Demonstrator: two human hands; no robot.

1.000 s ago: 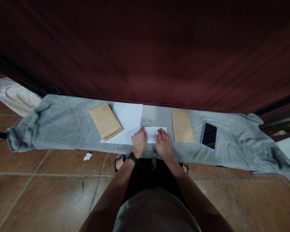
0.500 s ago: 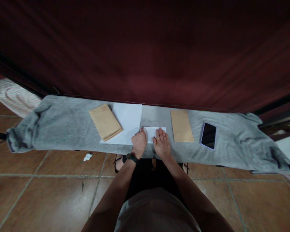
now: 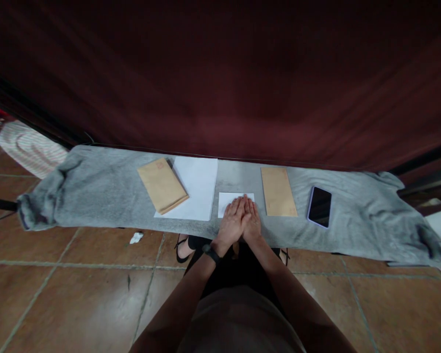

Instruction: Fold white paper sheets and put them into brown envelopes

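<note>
A small folded sheet of white paper [image 3: 225,200] lies on the grey cloth in front of me. Flat on its right part rests my right hand [image 3: 252,223], fingers stretched out. My left hand [image 3: 232,224], with a dark watch at the wrist, also lies flat on the paper, its fingers extended and its inner edge overlapping the right hand. Both palms hide the right and lower part of the sheet. Just to the right is a single brown envelope [image 3: 279,192].
Left of the folded paper, a stack of brown envelopes [image 3: 162,185] partly covers large white sheets [image 3: 200,181]. A phone [image 3: 319,207] lies at the right on the grey cloth [image 3: 103,191]. Behind the bench hangs a dark red curtain [image 3: 220,98]. A white scrap [image 3: 136,238] is on the tiled floor.
My left hand has moved right, from the folded paper's left edge onto its middle against my right hand. Its curled fingers have straightened. My right hand stays on the paper.
</note>
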